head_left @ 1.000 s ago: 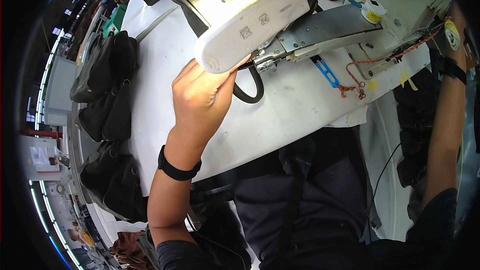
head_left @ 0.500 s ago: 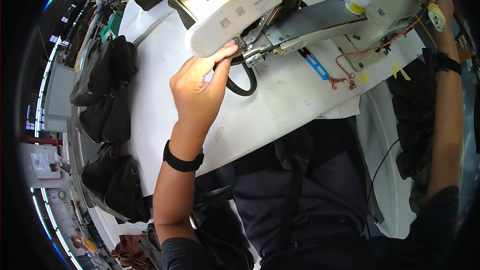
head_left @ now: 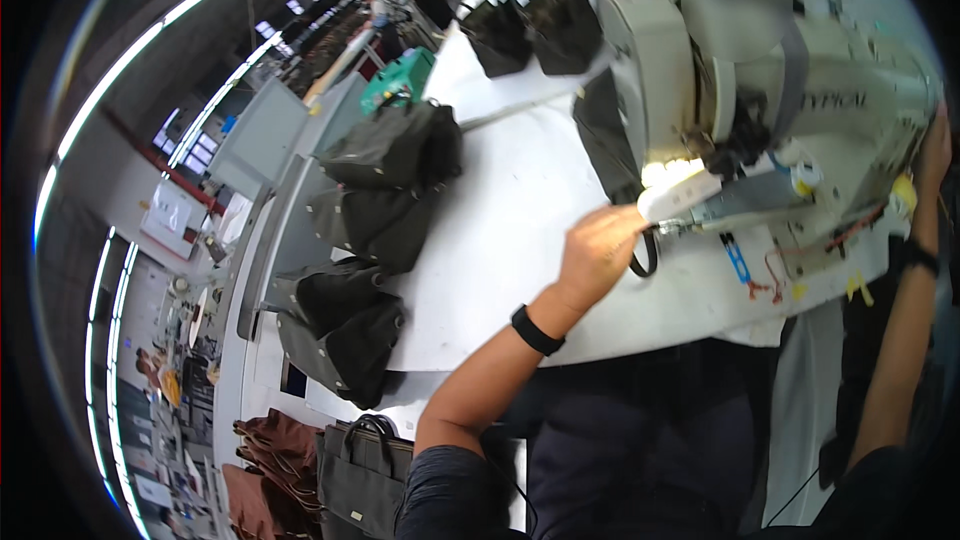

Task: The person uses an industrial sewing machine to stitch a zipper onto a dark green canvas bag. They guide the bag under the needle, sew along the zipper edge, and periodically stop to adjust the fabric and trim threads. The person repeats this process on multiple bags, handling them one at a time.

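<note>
A pale sewing machine stands at the right of the white table, its lamp lit above the needle area. My left hand is at its narrow arm, thumb and fingers pinched together at the tip. A black strap loops down beneath those fingertips, which are partly behind a white guard. Beyond the hand, a dark fabric piece lies beside the machine head. At the far right rim, my right hand is against the end of the machine; its fingers are mostly hidden.
Dark bags are lined up along the left side of the white table, with more bags at the far end. Blue thread snips lie under the machine arm by a red cord. Brown bags are at lower left.
My view has swung left and up, so the machine and table appear farther right and lower. My left hand remains at the machine's arm, my right hand at its far end.
</note>
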`<state>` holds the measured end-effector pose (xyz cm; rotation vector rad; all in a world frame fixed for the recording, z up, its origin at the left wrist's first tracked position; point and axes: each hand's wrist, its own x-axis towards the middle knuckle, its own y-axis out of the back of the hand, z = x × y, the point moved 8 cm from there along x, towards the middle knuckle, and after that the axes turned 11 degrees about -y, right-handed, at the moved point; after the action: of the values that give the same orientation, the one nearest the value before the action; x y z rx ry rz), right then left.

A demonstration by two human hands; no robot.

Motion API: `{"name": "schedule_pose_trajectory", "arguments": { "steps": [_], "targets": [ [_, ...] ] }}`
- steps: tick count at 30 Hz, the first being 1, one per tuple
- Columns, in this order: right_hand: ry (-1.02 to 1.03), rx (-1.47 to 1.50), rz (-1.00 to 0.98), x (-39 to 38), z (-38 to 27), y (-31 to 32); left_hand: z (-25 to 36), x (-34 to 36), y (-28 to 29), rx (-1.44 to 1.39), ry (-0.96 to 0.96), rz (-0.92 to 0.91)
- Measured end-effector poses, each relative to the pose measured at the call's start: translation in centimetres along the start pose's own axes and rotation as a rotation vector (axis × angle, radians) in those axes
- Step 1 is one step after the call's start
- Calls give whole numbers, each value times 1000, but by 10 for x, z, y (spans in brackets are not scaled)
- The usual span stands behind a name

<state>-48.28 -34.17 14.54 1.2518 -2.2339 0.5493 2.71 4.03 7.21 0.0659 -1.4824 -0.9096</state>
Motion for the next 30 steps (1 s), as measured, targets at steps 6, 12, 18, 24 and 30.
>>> {"name": "schedule_pose_trajectory", "arguments": {
  "steps": [6,12,18,24,30],
  "targets": [
    [-335,114,-54,-28,15,-18,-6,-3,2,-11,-57,26],
    [-188,297,-37,-154,-68,34,-21,-15,0,187,-212,-473],
    [-595,307,-898,-376,-133,-82,-32,17,-21,298,-461,-613],
    [-790,413,-1027,-409,-160,-174,-62,24,-26,511,-541,-429],
    [-818,633,-1037,-412,-158,-180,-28,17,8,491,-538,-496]
  ]
}}
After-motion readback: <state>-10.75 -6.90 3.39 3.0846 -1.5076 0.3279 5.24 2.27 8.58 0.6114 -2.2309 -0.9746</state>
